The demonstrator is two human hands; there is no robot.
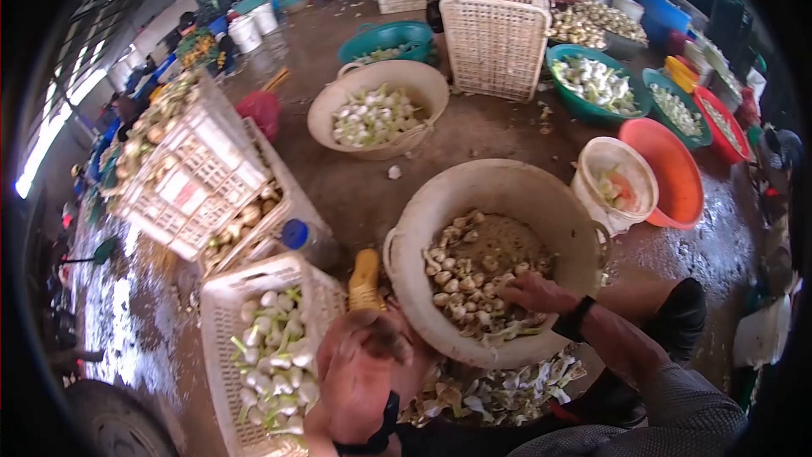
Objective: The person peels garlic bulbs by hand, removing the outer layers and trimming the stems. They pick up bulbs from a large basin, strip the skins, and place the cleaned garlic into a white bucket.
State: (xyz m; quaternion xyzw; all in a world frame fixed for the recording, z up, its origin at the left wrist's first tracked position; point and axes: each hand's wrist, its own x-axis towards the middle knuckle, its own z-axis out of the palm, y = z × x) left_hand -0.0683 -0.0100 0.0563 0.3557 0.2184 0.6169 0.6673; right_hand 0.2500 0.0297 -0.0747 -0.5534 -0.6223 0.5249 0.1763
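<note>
Inside a large round tub (474,178), my right hand (541,294) reaches over a pile of unpeeled bulbs (461,285). Its fingers are bent together at the pile, and what they hold is hidden. My left hand (359,364) is curled closed between the tub and a crate (216,364) of white peeled bulbs with green stems (275,360). What it holds cannot be made out. Loose peelings (499,393) lie below the tub, close to my legs.
Stacked crates (194,186) of bulbs, a blue-lidded container (295,234) and a yellow boot (365,279) are left. Ahead stand a beige basin (431,89) and an upright crate (495,30). A white bucket (600,211) and red basin (677,178) are right. People sit behind.
</note>
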